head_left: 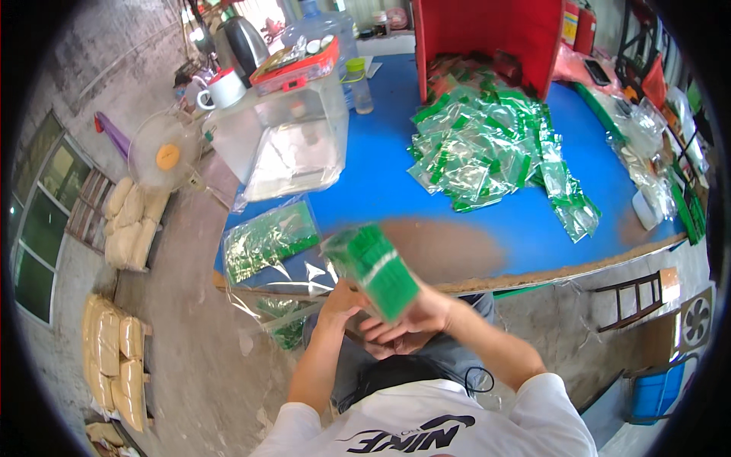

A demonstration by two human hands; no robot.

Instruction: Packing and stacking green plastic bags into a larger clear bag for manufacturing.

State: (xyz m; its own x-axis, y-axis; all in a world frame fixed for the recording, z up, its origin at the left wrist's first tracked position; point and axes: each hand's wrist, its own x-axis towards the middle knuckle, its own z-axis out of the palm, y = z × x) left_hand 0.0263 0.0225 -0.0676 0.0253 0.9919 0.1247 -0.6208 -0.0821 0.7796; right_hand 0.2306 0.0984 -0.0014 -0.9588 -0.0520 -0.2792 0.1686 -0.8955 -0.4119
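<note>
Below the blue worktop (426,190) edge, my right hand (415,316) and left hand (340,298) both grip a green bundle (373,270) in clear wrap; bagged green packets (487,148) lie heaped beyond.

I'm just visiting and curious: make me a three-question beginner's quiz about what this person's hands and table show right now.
1. True or false: both hands hold the green bundle in its clear bag.
2. Where does the pile of clear bags with green strips lie? A) on the floor B) on the blue table before the red bin C) inside the clear plastic box
3. Fill in: the flat bag of green pieces lies at the table's ____ corner, to the person's left.

Key: 1 true; 2 B; 3 near
</note>
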